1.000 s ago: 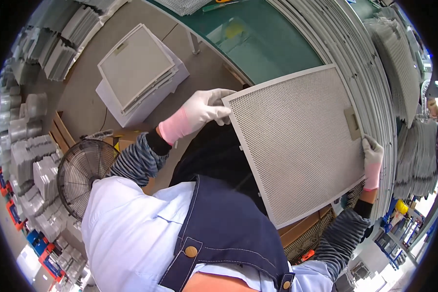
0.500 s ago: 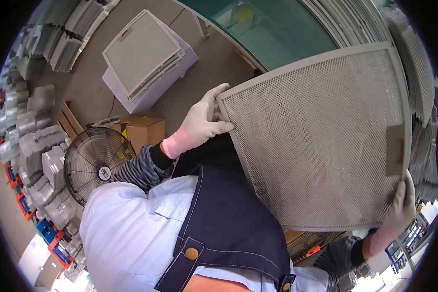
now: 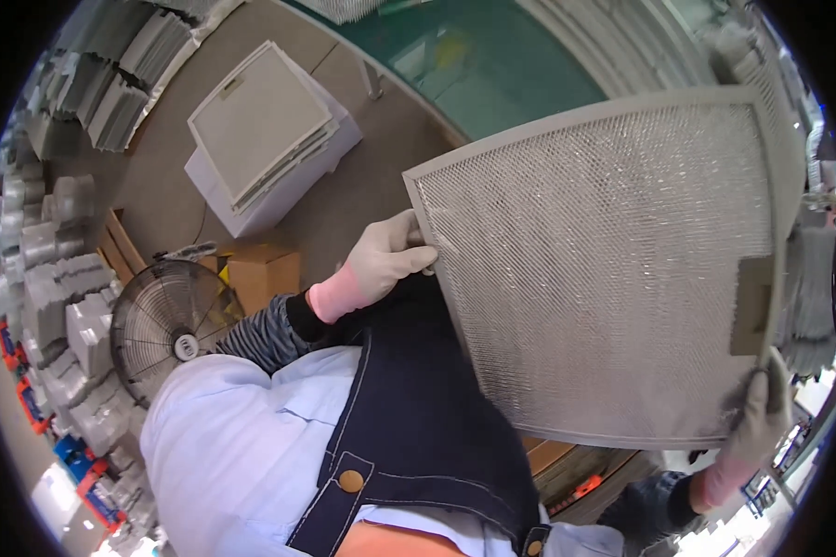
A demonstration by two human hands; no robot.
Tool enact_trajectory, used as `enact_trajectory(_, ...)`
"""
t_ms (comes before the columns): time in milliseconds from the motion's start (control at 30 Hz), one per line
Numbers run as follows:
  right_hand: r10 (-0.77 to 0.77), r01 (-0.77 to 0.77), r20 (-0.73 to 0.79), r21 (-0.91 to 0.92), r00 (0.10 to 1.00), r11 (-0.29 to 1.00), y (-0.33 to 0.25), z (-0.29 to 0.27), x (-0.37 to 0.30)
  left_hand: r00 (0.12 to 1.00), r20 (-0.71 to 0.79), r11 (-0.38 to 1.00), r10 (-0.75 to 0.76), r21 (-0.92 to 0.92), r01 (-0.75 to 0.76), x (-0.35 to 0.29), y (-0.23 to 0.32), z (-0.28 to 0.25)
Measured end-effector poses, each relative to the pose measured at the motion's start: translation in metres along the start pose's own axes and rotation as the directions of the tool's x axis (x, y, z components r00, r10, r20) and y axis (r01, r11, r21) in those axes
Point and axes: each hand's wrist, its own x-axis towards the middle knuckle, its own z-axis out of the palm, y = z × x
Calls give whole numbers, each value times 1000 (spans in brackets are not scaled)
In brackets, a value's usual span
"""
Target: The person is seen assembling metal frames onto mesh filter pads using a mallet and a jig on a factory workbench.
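A framed metal mesh filter panel [image 3: 594, 278] is held up before me, tilted, its silvery mesh set in a pale metal frame with a darker rectangular plate at the right edge. My left hand [image 3: 381, 257], in a whitish glove with a pink cuff, pinches the frame's left side, thumb on the near face. At the lower right corner my right hand [image 3: 757, 422], gloved the same way, grips the frame with its thumb on the mesh side. The rest of that hand's fingers are behind the panel.
A stack of similar framed panels [image 3: 260, 125] rests on a white block [image 3: 228, 206] at the upper left. A black fan [image 3: 172, 325] and a cardboard box [image 3: 265, 277] stand left of me. Beyond the panel is a green-topped table [image 3: 492, 74], with more panels stacked at the right.
My left hand has slid lower along the panel's left side, away from the upper corner. The panel has tilted slightly, and its mesh catches more light. My right hand still holds the lower right corner.
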Motion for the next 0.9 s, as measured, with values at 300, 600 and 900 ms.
enact_trajectory(300,354,-469,319,710,879,525,6,160,-102,986,4,817,166,560,-140,124,97,-28)
enact_trajectory(600,550,-496,412,868,727,5,-42,160,-155,990,138,547,20,828,-127,171,126,5)
enact_trajectory(900,514,-336,583,801,630,-496,-56,109,-125,961,-246,668,-125,696,265,176,153,45)
